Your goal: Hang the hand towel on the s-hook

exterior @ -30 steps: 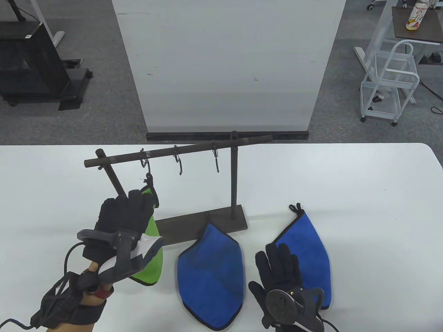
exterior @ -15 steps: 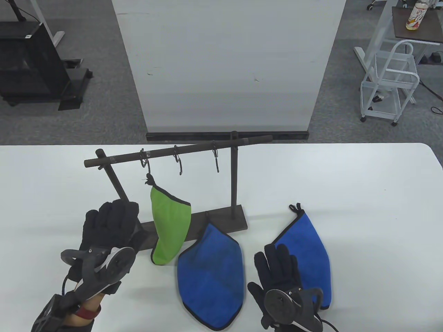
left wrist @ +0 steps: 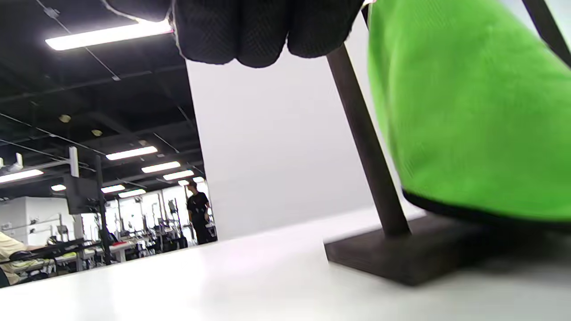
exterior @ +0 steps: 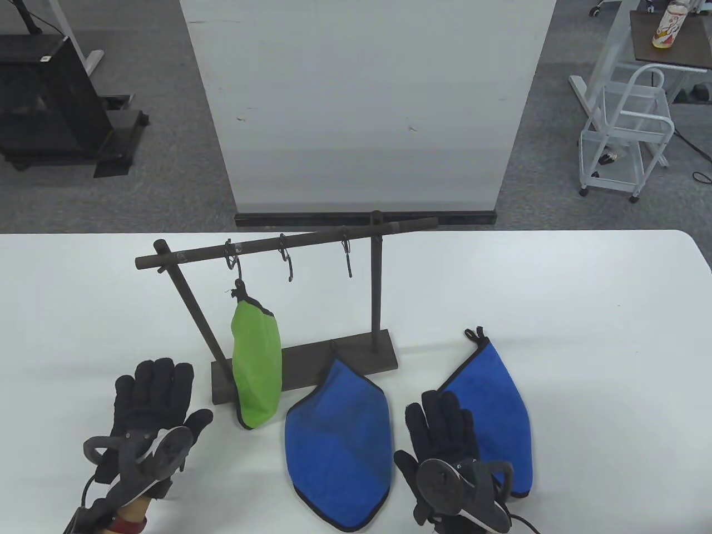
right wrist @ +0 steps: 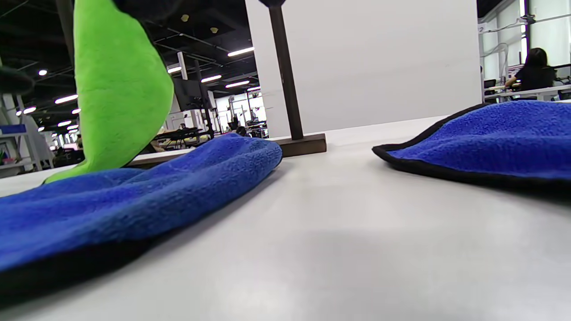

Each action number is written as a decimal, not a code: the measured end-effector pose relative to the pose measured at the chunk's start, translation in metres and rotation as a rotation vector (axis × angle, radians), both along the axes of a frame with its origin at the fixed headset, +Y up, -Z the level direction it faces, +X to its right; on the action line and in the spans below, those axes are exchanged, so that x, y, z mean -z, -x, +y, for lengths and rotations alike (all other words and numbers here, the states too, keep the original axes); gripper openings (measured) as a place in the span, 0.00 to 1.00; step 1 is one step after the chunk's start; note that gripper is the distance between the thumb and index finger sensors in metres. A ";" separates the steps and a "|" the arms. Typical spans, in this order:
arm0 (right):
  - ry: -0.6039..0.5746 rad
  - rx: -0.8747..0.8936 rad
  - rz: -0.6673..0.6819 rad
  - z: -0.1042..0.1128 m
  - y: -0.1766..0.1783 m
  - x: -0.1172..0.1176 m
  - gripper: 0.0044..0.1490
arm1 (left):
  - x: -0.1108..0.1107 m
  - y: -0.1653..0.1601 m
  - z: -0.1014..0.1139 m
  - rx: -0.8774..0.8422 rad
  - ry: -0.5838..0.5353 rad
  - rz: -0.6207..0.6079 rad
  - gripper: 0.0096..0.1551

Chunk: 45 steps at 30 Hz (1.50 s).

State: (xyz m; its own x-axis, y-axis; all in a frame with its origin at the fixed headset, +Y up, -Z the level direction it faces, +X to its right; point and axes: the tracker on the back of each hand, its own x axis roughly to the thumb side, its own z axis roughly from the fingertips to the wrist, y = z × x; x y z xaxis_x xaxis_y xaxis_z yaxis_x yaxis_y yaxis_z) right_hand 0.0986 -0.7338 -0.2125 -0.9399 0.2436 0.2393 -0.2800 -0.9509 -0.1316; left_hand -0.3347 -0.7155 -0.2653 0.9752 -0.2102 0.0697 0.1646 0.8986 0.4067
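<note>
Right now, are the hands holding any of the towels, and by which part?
No. The left hand lies flat on the table, apart from the green towel hanging on its s-hook. The right hand rests open beside the blue towels, gripping nothing.

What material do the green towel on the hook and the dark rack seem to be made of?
Green hand towel: soft fleecy cloth, probably microfibre, with a fuzzy matte nap and black edging. Dark rack with round bar and flat base: looks like dark-stained wood, matte; painted metal cannot be excluded.
</note>
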 end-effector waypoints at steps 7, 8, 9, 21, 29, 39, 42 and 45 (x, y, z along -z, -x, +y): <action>0.048 -0.012 -0.031 0.003 0.011 0.014 0.47 | -0.004 -0.004 0.006 -0.067 -0.003 -0.057 0.50; 0.045 -0.007 -0.025 0.008 0.015 0.016 0.47 | -0.005 -0.002 0.006 -0.075 -0.003 -0.054 0.50; 0.039 0.000 -0.020 0.015 0.020 0.019 0.46 | -0.005 0.000 0.007 -0.091 0.004 -0.047 0.50; -0.041 -0.015 -0.050 0.098 0.094 0.079 0.45 | -0.002 0.013 0.009 -0.159 0.032 -0.046 0.49; 0.272 -0.212 -0.159 0.044 0.121 0.132 0.44 | 0.000 0.018 0.009 -0.179 0.050 -0.048 0.49; 0.322 -0.370 -0.226 -0.002 0.138 0.140 0.46 | -0.001 0.008 0.002 -0.161 0.076 -0.078 0.49; 0.309 -0.388 -0.241 -0.008 0.140 0.143 0.44 | -0.001 0.009 0.004 -0.165 0.076 -0.071 0.49; 0.282 -0.396 -0.242 -0.014 0.141 0.146 0.36 | 0.000 0.010 0.004 -0.177 0.085 -0.070 0.49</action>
State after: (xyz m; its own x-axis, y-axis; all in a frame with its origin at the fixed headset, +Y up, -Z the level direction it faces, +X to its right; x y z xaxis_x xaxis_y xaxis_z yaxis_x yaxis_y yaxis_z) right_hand -0.0421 -0.7478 -0.3581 -0.9930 -0.1170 -0.0183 0.1137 -0.9853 0.1279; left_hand -0.3449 -0.7117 -0.2650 0.9886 -0.0262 0.1485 -0.0250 0.9427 0.3327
